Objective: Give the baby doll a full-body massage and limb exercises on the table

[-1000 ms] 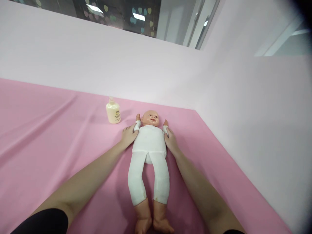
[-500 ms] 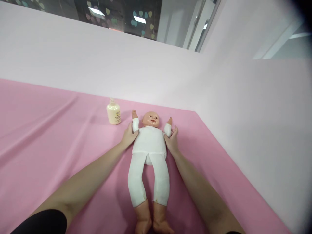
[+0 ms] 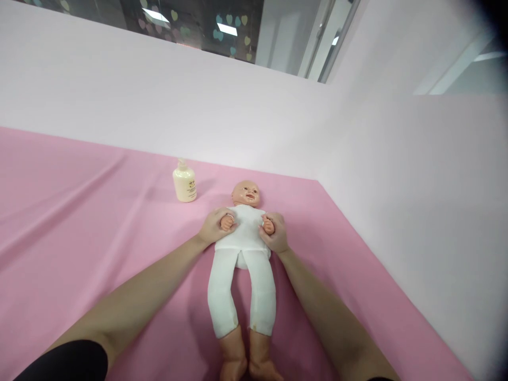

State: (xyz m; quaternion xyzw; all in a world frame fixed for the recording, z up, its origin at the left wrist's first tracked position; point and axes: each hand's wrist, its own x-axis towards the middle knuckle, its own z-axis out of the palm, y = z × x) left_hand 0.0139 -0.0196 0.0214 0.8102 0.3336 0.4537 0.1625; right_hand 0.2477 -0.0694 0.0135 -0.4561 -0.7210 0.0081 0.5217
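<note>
A baby doll (image 3: 243, 235) with a white cloth body lies on its back on a pink sheet (image 3: 138, 233), head away from me and feet toward me. My left hand (image 3: 213, 226) is wrapped round the doll's arm on the left, and the doll's small fist pokes out between my thumb and fingers. On the other side my right hand (image 3: 277, 234) grips the doll's other arm the same way. Both doll fists rest over its chest. The doll's sleeves are mostly hidden by my fingers.
A cream pump bottle (image 3: 184, 184) stands upright on the sheet, left of the doll's head. White walls (image 3: 159, 95) rise behind the sheet and along the right. A window (image 3: 190, 26) with heart shapes is above the back wall.
Both doll arms have swung from raised beside the head down and inward over the chest, carried by my hands. The doll's body, head and legs stay in place.
</note>
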